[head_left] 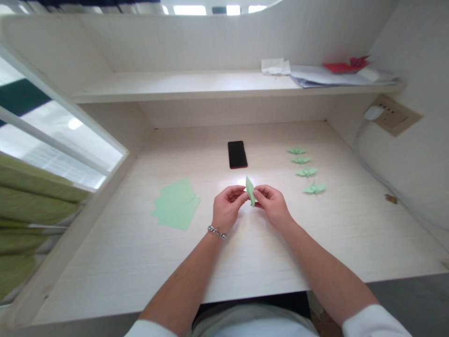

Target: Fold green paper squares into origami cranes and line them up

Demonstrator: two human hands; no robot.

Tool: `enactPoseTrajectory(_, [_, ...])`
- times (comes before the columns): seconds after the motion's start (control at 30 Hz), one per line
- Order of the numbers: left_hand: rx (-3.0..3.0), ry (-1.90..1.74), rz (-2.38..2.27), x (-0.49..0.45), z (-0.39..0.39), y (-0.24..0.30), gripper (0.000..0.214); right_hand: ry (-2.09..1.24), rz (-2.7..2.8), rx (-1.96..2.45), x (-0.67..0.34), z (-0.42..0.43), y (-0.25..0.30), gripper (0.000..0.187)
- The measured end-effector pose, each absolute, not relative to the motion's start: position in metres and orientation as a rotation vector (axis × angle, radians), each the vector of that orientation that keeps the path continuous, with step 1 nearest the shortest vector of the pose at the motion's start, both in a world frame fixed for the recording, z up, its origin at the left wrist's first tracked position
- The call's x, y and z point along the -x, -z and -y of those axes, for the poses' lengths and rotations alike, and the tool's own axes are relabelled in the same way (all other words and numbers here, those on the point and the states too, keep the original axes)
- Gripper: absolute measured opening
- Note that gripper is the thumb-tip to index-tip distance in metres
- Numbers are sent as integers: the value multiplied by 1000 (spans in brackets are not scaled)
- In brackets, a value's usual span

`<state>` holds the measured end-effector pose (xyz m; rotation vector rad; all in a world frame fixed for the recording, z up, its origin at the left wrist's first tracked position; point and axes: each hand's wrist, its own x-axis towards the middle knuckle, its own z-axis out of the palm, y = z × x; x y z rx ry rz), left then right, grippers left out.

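Observation:
A small folded piece of green paper [249,189], narrow and pointed at both ends, is held up above the middle of the desk. My left hand [227,206] pinches it from the left side, thumb against fingers. On its other side my right hand [272,204] grips it between thumb and fingers. To the left lies a fanned pile of flat green paper sheets [177,206]. Several folded green paper cranes, the nearest one [315,188] with its wings spread, sit in a column on the right.
Beyond my hands a black phone [237,154] lies on the pale desk [147,262]. A shelf [182,84] above carries papers [326,75], a tissue [275,66] and a red folded item [359,62]. A white charger [373,113] with its cable [368,168] is plugged in at right.

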<state>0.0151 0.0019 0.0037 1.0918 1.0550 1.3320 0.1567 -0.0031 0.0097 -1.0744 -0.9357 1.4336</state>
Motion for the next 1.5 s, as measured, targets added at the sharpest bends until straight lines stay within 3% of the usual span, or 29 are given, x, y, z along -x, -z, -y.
enactPoseTrajectory(0.2, [-1124, -1323, -1115, -14, -3, 1, 30, -1371, 988, 1097, -155, 2, -6, 29])
enactPoseTrajectory(0.43, [-1201, -1346, -1244, -15, 0, -5, 25, -1030, 1174, 1159, -153, 5, -4, 23])
enactPoseTrajectory(1.2, [-1341, -1322, -1264, -16, 3, -2, 20, -741, 1386, 1382, -156, 9, -14, 14])
enactPoseTrajectory(1.5, [-1315, -1324, -1213, -17, 4, -2, 21, -665, 1418, 1282, -155, 12, -14, 10])
